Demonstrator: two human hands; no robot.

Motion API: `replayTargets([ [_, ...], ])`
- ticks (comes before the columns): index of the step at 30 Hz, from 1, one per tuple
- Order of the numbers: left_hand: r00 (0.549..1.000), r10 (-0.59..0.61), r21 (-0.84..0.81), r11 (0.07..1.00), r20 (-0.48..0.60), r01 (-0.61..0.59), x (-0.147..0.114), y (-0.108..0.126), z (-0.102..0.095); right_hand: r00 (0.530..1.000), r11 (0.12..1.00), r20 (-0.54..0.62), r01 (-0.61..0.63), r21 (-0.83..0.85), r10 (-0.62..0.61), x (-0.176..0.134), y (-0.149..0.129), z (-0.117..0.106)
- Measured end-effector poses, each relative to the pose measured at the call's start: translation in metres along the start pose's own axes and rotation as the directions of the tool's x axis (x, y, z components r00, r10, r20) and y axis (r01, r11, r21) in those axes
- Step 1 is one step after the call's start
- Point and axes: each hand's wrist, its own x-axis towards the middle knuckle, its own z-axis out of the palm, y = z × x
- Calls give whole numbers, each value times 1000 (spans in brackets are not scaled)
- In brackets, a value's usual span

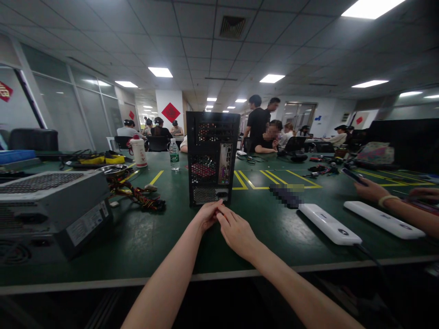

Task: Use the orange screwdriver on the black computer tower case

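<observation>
A black computer tower (214, 157) stands upright on the green table, its rear panel facing me. The panel shows a round fan grille, ports, and a power supply with a socket near the bottom. My left hand (207, 215) is closed just in front of the tower's lower edge. My right hand (237, 230) is closed too, its bent fingers meeting the left fingertips by the power socket. Whatever lies between the fingers, if anything, is hidden. I cannot tell whether the fingertips touch the case.
Grey power supply units (51, 219) with a wire bundle (146, 198) lie left. Behind stand a water bottle (174, 157) and a white flask (138, 153). White power strips (329, 224) lie right, near another person's hand (368, 189) holding a phone. Other people sit and stand beyond.
</observation>
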Motion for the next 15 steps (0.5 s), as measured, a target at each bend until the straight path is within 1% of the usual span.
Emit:
replayTargets([
  [3,999,-25,-32,999,-29,24,-3,3,2,999,999,-13,-47,-27,47,0,2,3],
  [5,999,-41,-47,998,-25,39,-4,4,1,998,998,-13,-62,-32,62,0,2,2],
  [8,999,-34,-52,998,-18,33,-3,5,-2,999,1000,22,-29,-8,29,1,0,-2],
  [12,998,-19,-48,999,-67,16,1,2,-6,996,998,71,54,16,-55,1,-3,-4],
  [15,997,-6,-36,999,-78,3,4,0,-7,998,999,48,47,-14,-46,0,-1,-2],
])
